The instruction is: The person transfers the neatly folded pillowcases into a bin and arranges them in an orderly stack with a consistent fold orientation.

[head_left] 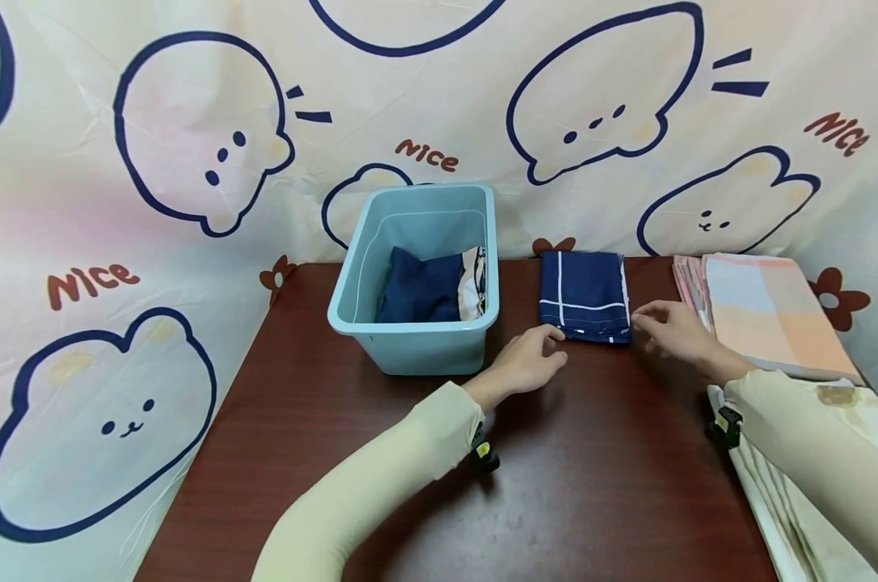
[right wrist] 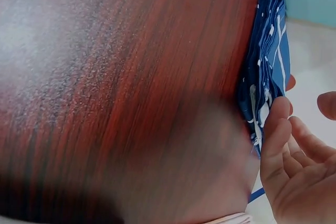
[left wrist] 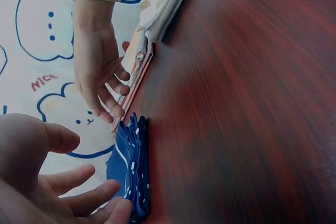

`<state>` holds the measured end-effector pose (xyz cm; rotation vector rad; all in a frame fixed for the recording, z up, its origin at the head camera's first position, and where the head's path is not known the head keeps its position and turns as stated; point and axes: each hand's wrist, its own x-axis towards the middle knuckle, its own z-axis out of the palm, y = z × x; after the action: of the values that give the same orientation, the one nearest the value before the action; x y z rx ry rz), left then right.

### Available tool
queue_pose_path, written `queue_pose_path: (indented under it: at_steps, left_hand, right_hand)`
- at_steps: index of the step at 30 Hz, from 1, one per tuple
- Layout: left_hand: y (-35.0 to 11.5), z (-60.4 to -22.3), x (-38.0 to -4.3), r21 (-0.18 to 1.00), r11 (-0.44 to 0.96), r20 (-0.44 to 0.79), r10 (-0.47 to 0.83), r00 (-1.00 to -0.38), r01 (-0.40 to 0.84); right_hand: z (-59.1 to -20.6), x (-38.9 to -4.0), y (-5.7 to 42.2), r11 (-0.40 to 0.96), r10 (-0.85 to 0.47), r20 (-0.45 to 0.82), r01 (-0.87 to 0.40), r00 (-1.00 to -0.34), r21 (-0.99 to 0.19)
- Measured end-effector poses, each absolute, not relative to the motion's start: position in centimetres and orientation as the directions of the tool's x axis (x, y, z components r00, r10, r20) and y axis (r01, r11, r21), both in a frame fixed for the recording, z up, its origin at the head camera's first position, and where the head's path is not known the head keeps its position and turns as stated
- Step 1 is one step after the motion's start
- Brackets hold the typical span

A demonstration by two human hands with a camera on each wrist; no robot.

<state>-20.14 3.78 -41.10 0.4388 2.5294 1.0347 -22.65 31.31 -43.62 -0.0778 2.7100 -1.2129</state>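
A folded navy cloth (head_left: 584, 283) with white stripes lies near the back edge of the table, its stacked layers showing in both wrist views. My left hand (head_left: 529, 360) is at its front left corner, fingers loosely bent and fingertips close to the edge. On the other side, my right hand (head_left: 675, 331) is by the cloth's right edge; in the right wrist view its relaxed fingertips (right wrist: 281, 108) come right up to the layers. Neither hand grips the cloth. Left of it stands a light blue plastic tub (head_left: 413, 352) holding a navy cloth (head_left: 420, 287) and a beige patterned cloth (head_left: 473, 283).
A folded pastel checked cloth (head_left: 774, 311) lies at the back right. Nearer me, under my right forearm, is a folded cream cloth (head_left: 766, 493). A printed curtain (head_left: 424, 105) hangs behind the dark red-brown table (head_left: 592, 485). Each wrist wears a small black camera.
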Motion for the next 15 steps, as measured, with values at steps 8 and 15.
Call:
queue_pose_path:
  at_steps: [8,15]
  left_hand:
    - [5.2,-41.8,-21.8,0.706,0.703,-0.207,0.32,-0.924,0.085]
    - [5.7,-42.6,-23.1,0.728,0.685,-0.22,0.261,-0.94,0.02]
  right_hand:
    - [-43.8,-23.5,31.5,0.676,-0.089,-0.148,0.049,-0.985,-0.735]
    - [-44.3,-24.3,31.6,0.685,-0.066,-0.157,0.07,-0.985,-0.725]
